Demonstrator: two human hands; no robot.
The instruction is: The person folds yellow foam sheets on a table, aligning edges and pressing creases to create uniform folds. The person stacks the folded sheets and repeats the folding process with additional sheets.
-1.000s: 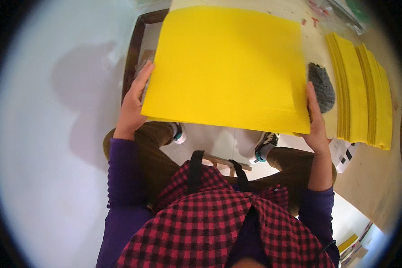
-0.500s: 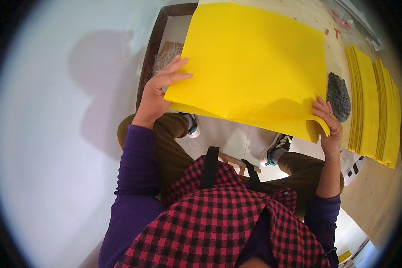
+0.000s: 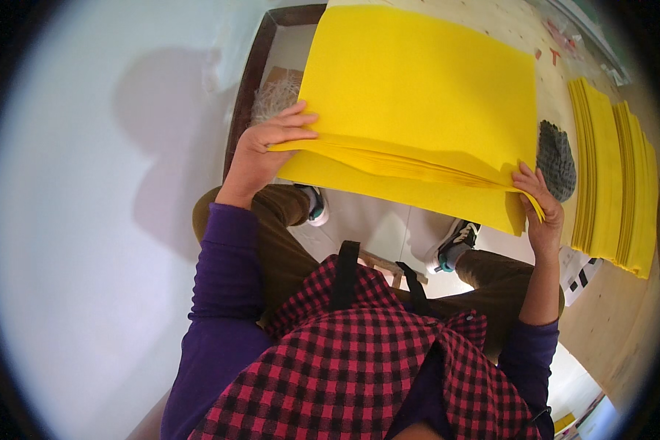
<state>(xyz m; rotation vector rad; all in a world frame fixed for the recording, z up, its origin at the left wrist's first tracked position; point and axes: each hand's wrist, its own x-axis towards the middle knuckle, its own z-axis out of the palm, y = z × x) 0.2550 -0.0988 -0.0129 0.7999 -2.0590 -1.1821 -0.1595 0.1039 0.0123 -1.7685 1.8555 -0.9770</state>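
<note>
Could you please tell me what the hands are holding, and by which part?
Yellow sheets: the left hand and right hand grip the upper layers' near edge at opposite ends.

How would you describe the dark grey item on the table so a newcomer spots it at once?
On the pale wooden table, find the two long yellow stacks toward the picture's right. Between them and the large yellow sheets, just beyond the right hand, lies a small grey item. Unlike its bright, straight-edged yellow neighbours, it is dark, rounded and rough-textured.
</note>
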